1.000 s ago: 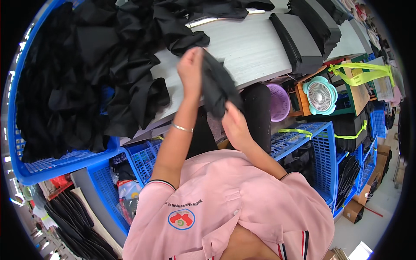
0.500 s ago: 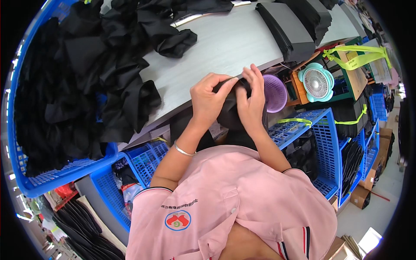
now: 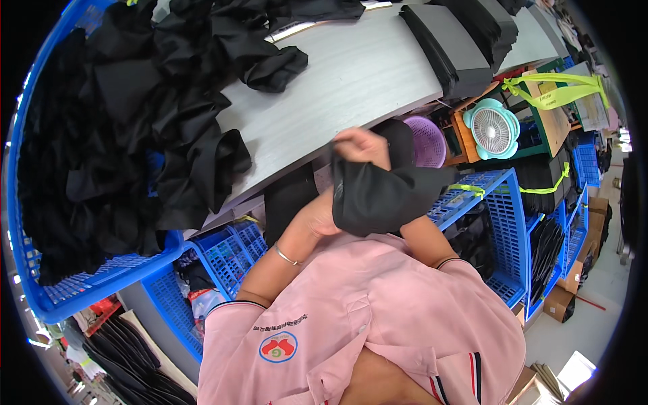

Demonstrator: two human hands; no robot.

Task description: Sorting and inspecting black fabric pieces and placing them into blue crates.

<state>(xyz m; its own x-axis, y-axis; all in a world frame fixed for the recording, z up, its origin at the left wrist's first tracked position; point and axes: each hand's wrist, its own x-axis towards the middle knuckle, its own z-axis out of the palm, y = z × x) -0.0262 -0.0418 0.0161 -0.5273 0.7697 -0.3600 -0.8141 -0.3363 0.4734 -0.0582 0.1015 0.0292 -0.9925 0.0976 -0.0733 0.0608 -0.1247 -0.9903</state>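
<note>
A folded piece of black fabric [image 3: 388, 199] hangs in front of my body, between my forearms. My left hand [image 3: 322, 216], below a silver bangle on the wrist, reaches behind the fabric's left edge, and its fingers are hidden. Above the fabric shows my right hand [image 3: 363, 146], blurred, its fingers curled at the cloth's upper left edge; the cloth covers part of that forearm. To the left, a large blue basket [image 3: 101, 275] is heaped with crumpled black fabric pieces [image 3: 128, 148], some spilling onto the grey table [image 3: 324, 81].
Stacks of flat black pieces [image 3: 449, 50] lie at the table's far right. Beyond the table edge are a purple basket [image 3: 426, 142] and a teal fan [image 3: 495, 128]. Blue crates [image 3: 509, 226] stand close on my right, another blue basket [image 3: 169, 297] at lower left.
The fabric has come up and spread out before my forearms, where both hands pinched it near the table edge. My left hand has drawn back toward my body and behind the cloth.
</note>
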